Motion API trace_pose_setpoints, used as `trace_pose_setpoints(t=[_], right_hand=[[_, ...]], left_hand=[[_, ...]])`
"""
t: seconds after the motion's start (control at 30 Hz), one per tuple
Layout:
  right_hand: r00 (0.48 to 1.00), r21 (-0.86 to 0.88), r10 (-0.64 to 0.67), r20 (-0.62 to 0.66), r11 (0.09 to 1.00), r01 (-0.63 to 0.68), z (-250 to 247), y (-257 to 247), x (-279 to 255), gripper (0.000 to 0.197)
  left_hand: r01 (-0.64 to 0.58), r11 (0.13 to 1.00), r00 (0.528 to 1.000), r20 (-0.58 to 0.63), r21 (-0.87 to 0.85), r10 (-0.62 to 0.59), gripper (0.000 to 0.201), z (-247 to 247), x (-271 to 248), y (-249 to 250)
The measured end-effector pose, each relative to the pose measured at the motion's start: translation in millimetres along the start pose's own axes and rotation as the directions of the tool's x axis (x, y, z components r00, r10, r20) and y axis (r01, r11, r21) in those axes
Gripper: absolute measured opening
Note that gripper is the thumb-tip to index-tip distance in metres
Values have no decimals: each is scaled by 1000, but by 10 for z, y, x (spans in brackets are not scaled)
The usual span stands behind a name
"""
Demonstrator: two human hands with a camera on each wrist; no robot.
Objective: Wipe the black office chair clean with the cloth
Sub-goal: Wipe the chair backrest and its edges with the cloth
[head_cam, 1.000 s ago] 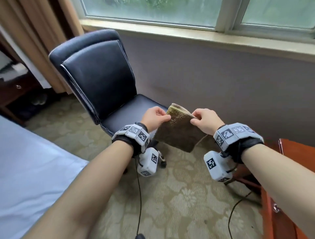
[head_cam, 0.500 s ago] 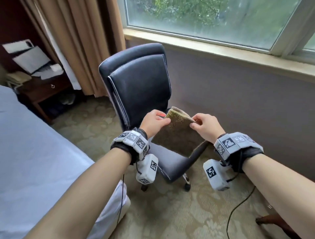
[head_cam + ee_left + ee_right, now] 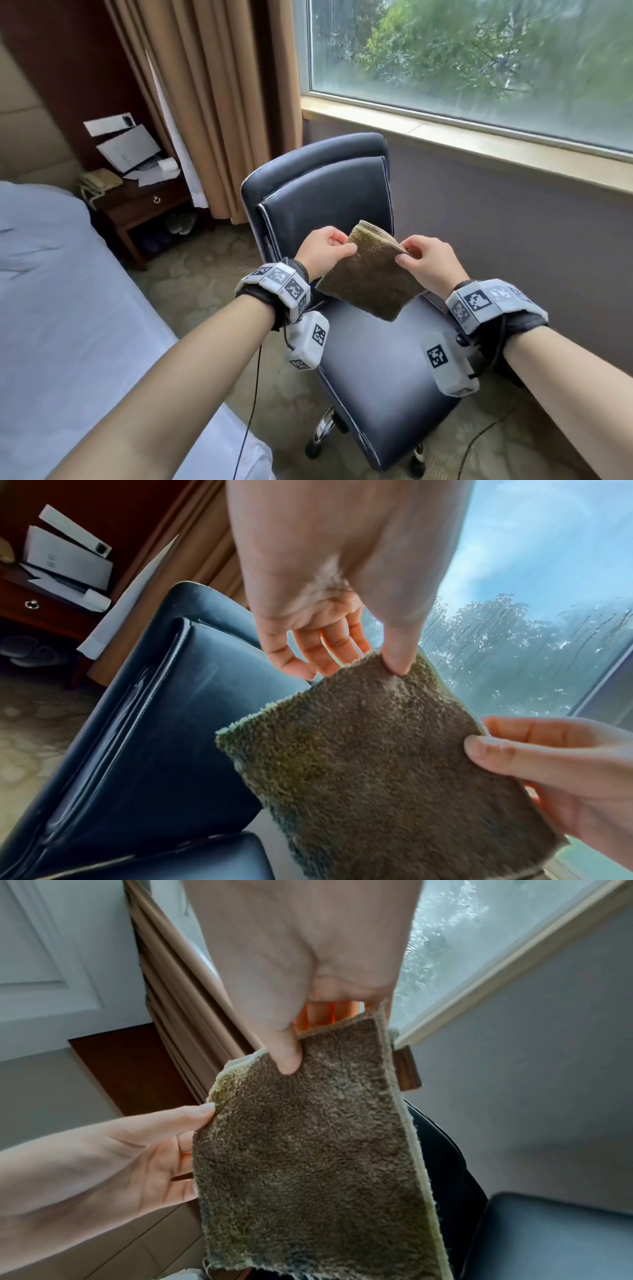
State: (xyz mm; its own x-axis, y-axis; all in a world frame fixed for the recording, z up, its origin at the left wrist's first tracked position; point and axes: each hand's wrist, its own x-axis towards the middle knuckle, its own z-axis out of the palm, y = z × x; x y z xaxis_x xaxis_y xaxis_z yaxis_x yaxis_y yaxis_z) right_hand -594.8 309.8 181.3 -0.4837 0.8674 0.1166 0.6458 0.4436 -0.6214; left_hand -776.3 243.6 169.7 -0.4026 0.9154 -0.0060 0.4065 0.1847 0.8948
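Both hands hold one folded cloth (image 3: 371,277) up in the air, above the seat and in front of the backrest of the chair (image 3: 329,205); cloth touches neither. Left hand (image 3: 322,251) pinches the cloth's upper left corner, thumb on the near face, fingers curled behind. Right hand (image 3: 426,263) pinches the upper right edge the same way, thumb in front. Left wrist view confirms: left thumb pressed into the top edge of the cloth (image 3: 373,764), right hand (image 3: 555,775) gripping the side edge. Right wrist view: right thumb dug into the top of the cloth (image 3: 308,1150), left hand (image 3: 137,1161) at its side edge with fingertips on the corner. Cloth is brown-olive terry with a pale hem, folded into several layers, probably four, but the stack edge is too small to count. It hangs tilted, lower corner pointing down at the seat. Chair is black leather-look, on casters, standing on patterned carpet (image 3: 205,284) below the window (image 3: 479,68). Bed (image 3: 68,308) at left, nightstand (image 3: 144,205) with papers and a phone behind it, curtain (image 3: 212,102) beside the chair. Cables hang from both wrist rigs.
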Motion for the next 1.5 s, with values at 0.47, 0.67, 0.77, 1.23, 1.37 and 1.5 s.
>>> trace_pose_setpoints(t=[0.47,0.67,0.77,1.23,1.37,1.5], right_hand=[[997,-10,-46,-59,999,46,328,-337,1029,14],[987,26,-45,-153,998,49,747,-542,1581,15],[978,76,-9,-211,997,25,1066,-578,1842,13],[830,264,65,-555,959,102,2162,-524,1843,27],[765,237,7,-644,952,191,2600,-623,1712,29],[754,229,-8,-657,950,210,2892,-686,1549,31]], left_hand=[[-19,1000,999,-33,15,20,15,-551,991,-148],[-59,998,998,22,-4,59,12,-921,1627,-440],[-67,997,995,66,-48,70,12,-1058,1963,-648],[-433,899,871,289,71,397,13,-1258,2355,-1118],[-506,859,834,301,83,462,14,-1375,2221,-1356],[-498,863,840,294,83,456,16,-1515,2095,-1690]])
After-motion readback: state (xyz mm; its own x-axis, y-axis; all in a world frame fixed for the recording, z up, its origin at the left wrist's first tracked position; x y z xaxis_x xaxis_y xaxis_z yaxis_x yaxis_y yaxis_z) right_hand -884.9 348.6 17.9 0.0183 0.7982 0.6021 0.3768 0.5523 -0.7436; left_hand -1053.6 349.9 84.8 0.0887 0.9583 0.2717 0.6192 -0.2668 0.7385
